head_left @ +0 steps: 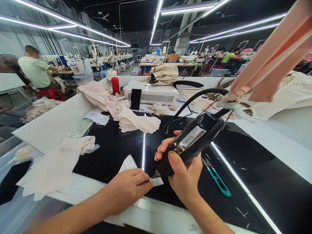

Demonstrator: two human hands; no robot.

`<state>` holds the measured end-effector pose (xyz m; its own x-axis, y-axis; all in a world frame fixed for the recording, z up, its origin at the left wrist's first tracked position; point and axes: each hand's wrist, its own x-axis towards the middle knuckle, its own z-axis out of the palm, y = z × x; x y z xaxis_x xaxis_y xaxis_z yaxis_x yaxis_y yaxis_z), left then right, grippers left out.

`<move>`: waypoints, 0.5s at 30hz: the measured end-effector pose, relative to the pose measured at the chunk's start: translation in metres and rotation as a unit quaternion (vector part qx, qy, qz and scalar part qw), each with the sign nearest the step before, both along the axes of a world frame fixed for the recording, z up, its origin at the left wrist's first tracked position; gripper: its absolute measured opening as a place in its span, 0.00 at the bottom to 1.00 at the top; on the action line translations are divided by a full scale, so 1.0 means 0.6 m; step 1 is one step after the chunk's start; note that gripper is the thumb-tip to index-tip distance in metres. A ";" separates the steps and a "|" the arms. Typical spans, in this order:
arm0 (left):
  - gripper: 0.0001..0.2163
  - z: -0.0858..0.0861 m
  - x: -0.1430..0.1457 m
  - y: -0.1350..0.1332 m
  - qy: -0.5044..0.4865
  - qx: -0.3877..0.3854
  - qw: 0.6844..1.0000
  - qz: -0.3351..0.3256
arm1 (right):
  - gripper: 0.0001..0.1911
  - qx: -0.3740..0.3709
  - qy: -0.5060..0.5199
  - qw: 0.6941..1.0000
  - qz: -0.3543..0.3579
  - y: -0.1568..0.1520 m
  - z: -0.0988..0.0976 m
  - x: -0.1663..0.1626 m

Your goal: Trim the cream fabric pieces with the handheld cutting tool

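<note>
We see bright, cool light from long, straight white ceiling tubes (156, 22), mirrored as glaring streaks across the glossy black, flat surface (104, 156). Wide-angle distortion stretches the edges; the far background seems slightly soft to us.

Layout of the work table (109, 149). Fabric stack (138, 124) behind the fabric piece (126, 163) under the left hand (128, 187); beyond, phone (136, 97) before a box (158, 96) bearing folded cloth (167, 72). Snips (215, 177) lie right of the right hand (186, 177), which holds the handheld tool (190, 141).
</note>
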<state>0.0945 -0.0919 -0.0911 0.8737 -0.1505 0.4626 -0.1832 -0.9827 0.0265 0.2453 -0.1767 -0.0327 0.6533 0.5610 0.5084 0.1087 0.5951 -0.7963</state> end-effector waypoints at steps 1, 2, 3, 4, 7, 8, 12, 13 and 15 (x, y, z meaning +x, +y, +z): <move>0.10 0.000 0.000 0.000 -0.002 0.000 1.000 0.000 | 0.19 -0.001 -0.001 1.000 0.000 0.000 0.000 0.000; 0.10 -0.001 0.000 0.000 -0.002 0.001 1.000 0.000 | 0.18 -0.001 -0.001 1.000 -0.001 0.000 -0.001 0.000; 0.10 -0.001 0.000 0.000 -0.002 0.001 1.000 -0.001 | 0.18 -0.001 -0.002 1.000 -0.001 0.000 -0.001 -0.001; 0.10 -0.001 0.000 0.000 -0.003 0.002 1.000 -0.002 | 0.18 -0.001 -0.003 1.000 -0.001 0.000 -0.001 -0.001; 0.10 0.000 0.001 0.000 -0.006 0.005 1.000 -0.004 | 0.16 0.000 -0.009 1.000 0.001 -0.001 0.001 -0.002; 0.10 0.001 0.001 -0.001 -0.006 0.007 1.000 -0.003 | 0.16 -0.001 -0.010 1.000 0.001 -0.001 0.002 -0.001; 0.11 0.003 0.001 -0.001 0.007 0.008 1.000 0.000 | 0.18 0.009 -0.004 1.000 -0.015 -0.008 0.005 0.007; 0.11 0.003 0.001 -0.001 0.007 0.005 1.000 -0.001 | 0.18 0.014 -0.005 1.000 -0.020 -0.010 0.006 0.009; 0.12 0.003 0.000 -0.001 0.000 -0.002 1.000 -0.003 | 0.19 0.018 -0.009 0.999 -0.027 -0.014 0.006 0.014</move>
